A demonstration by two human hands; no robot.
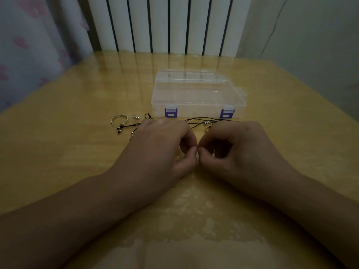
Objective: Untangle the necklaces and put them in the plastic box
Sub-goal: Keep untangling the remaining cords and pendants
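Observation:
A clear plastic box (198, 94) with two purple latches stands closed in the middle of the wooden table (77, 148). Black-corded necklaces (202, 119) lie tangled just in front of it, with a small gold and silver pendant (206, 126) showing between my hands. My left hand (161, 144) and my right hand (239, 146) lie side by side on the table, fingers curled, thumb and fingertip of each meeting at the middle. What they pinch is too small to see, most likely a thin cord. Much of the cords is hidden under my hands.
A silver bracelet (119, 119) and a small silver ring (136, 117) lie left of the box. A cord end with a dark charm (118, 129) trails beside them. Behind the table stand a white radiator (165, 24) and a patterned curtain (29, 45).

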